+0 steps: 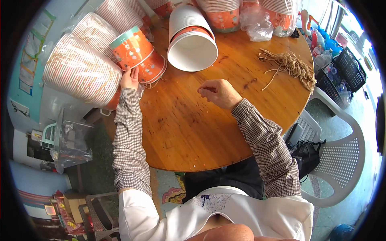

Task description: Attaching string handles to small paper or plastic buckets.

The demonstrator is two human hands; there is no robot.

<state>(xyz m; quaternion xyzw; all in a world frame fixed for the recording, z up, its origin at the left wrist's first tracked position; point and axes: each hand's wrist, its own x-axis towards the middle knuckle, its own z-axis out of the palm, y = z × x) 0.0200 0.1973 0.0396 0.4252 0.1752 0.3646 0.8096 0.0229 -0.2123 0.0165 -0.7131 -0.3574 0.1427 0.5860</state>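
Observation:
My left hand (129, 78) reaches to the left side of the round table, its fingers closed at the rim of an orange paper bucket (130, 47). That bucket is upside down, with a teal band at its upper end. Behind it leans a second orange bucket (152, 69), with thin string by its rim. My right hand (220, 93) hovers over the middle of the table, fingers curled together and nothing visible in them. Beyond it, a stack of white-lined buckets (193, 52) lies with its open mouth toward me.
Plastic-wrapped stacks of buckets (80, 70) crowd the left edge of the wooden table (193, 132), and more stand along the back (223, 18). A bundle of twine (289, 66) lies at the right. A white plastic chair (337, 160) and dark crates (337, 80) stand beyond the table's right edge.

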